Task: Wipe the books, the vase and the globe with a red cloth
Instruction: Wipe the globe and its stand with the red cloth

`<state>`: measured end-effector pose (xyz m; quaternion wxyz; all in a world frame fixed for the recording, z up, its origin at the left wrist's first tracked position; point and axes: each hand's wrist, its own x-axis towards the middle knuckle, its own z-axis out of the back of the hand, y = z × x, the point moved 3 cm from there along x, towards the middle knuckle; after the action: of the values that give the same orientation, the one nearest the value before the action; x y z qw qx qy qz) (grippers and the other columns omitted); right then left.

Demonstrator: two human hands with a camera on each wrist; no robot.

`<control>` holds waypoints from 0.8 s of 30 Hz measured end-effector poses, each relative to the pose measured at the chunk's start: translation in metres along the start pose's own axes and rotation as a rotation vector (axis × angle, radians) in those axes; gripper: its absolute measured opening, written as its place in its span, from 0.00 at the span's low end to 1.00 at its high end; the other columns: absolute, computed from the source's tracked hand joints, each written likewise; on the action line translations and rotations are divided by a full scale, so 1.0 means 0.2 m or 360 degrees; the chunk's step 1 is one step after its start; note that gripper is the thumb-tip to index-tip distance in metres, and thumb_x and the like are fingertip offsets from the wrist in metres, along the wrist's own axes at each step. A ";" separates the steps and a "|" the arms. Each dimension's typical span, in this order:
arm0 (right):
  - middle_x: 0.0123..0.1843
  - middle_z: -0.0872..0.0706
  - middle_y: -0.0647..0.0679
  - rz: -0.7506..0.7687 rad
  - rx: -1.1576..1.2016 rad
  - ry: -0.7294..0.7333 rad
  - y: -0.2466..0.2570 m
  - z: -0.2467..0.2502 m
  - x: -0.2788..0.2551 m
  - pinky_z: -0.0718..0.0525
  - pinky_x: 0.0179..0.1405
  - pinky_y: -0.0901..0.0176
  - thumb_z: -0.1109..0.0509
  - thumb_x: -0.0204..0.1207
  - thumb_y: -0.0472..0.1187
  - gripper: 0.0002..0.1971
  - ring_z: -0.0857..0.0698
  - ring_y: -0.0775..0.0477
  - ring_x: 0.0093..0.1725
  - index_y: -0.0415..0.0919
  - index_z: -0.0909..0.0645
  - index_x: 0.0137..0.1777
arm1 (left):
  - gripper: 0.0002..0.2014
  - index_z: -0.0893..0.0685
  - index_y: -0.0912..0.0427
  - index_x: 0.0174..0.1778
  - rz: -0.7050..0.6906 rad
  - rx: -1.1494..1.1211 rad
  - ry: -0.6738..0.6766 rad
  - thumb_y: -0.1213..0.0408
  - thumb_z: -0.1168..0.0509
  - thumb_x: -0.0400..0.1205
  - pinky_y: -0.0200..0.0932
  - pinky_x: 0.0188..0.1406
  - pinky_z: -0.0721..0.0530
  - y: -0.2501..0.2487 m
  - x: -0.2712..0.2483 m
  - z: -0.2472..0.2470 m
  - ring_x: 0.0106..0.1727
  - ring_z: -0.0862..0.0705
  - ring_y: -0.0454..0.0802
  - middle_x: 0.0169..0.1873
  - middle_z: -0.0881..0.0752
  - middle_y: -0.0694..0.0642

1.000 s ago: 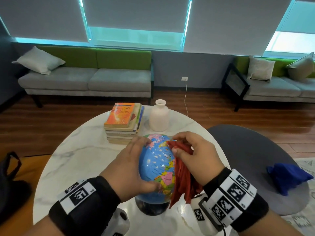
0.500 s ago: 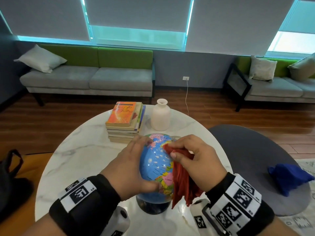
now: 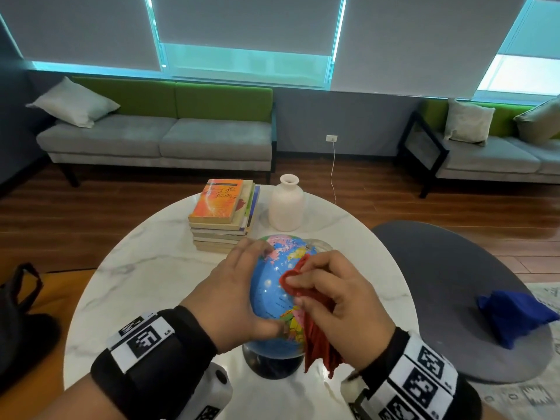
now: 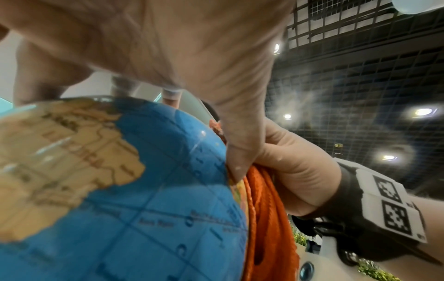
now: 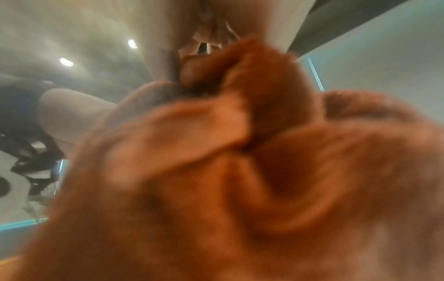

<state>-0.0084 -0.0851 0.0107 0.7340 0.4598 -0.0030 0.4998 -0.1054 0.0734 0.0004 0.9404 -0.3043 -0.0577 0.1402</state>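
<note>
A small blue globe (image 3: pixel 269 294) on a dark base stands near the front of the round marble table (image 3: pixel 136 277). My left hand (image 3: pixel 236 295) wraps its left side, fingers on top and thumb low; in the left wrist view the thumb presses the globe (image 4: pixel 144 190). My right hand (image 3: pixel 330 301) grips a bunched red cloth (image 3: pixel 315 331) and presses it to the globe's right front. The cloth (image 5: pixel 240 180) fills the blurred right wrist view and hangs beside the globe as cloth (image 4: pixel 266 218). Behind stand a stack of books (image 3: pixel 222 218) and a white vase (image 3: pixel 286 207).
A grey round seat (image 3: pixel 448 298) with a blue cloth (image 3: pixel 512 316) on it sits right of the table. A dark bag (image 3: pixel 21 313) lies on the floor at the left. Grey and green sofas (image 3: pixel 160 137) line the far wall.
My right hand has slid the red cloth leftward and down across the globe's front. The left hand keeps its hold on the globe.
</note>
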 end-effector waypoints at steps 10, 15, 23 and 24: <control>0.56 0.26 0.60 0.0233 -0.0121 0.0157 0.02 -0.05 -0.06 0.21 0.57 0.65 0.29 0.72 0.41 0.11 0.19 0.55 0.54 0.52 0.14 0.53 | 0.51 0.47 0.30 0.70 0.0013 0.0010 -0.0050 0.35 0.24 0.55 0.45 0.64 0.19 0.01 0.00 0.00 0.68 0.27 0.44 0.74 0.42 0.37; 0.55 0.26 0.60 0.0182 -0.0105 0.0077 0.04 -0.06 -0.06 0.23 0.58 0.69 0.29 0.72 0.39 0.11 0.20 0.57 0.55 0.51 0.14 0.53 | 0.51 0.46 0.31 0.70 0.0022 0.0009 -0.0059 0.37 0.22 0.56 0.43 0.62 0.19 0.00 0.00 0.01 0.67 0.27 0.43 0.73 0.42 0.37; 0.55 0.26 0.62 0.0132 -0.0100 0.0187 0.06 -0.08 -0.05 0.24 0.58 0.71 0.30 0.73 0.41 0.11 0.21 0.59 0.56 0.54 0.14 0.54 | 0.55 0.49 0.32 0.75 0.0010 0.0061 -0.0043 0.36 0.23 0.56 0.41 0.66 0.22 0.02 0.00 0.01 0.71 0.29 0.44 0.76 0.46 0.37; 0.55 0.26 0.62 0.0142 -0.0086 0.0224 0.07 -0.09 -0.05 0.24 0.59 0.71 0.29 0.73 0.42 0.11 0.21 0.59 0.56 0.54 0.14 0.54 | 0.57 0.50 0.34 0.78 0.0012 0.0074 -0.0027 0.35 0.23 0.57 0.40 0.68 0.24 0.02 0.01 0.01 0.72 0.31 0.44 0.76 0.48 0.36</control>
<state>-0.0316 -0.0794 0.0047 0.7216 0.4030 0.0145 0.5627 -0.1059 0.0787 0.0000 0.9462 -0.2812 -0.0612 0.1477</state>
